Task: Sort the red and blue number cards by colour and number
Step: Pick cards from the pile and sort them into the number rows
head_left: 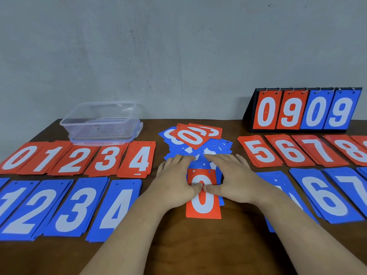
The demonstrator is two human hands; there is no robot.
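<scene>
Number cards (67,161) cover most of the desk (178,249), sorted into stacks on both sides.

Left side: red stacks (139,161) showing 0, 1, 2, 3, 4 in the far row. Blue stacks (71,207) showing 1, 2, 3, 4 in the near row, with one more cut off by the frame edge.

Right side: red 5, 6, 7, 8 in the far row, blue 6 and 7 in the near row. One blue stack (278,183) lies partly under the right forearm, number unreadable.

Centre: loose pile (198,141) of mixed red and blue cards, overlapping at angles. A red 0 card (203,205) lies at its near end, face up, on blue cards.

Left hand (174,179) and right hand (234,175) lie flat side by side, fingers straight and spread over the near part of the pile. The thumb tips meet on the red 0 card.

Clear plastic box (101,122) stands at the far left by the wall. A flip scoreboard (305,110) at the far right reads 0 9 in red and 0 9 in blue.
</scene>
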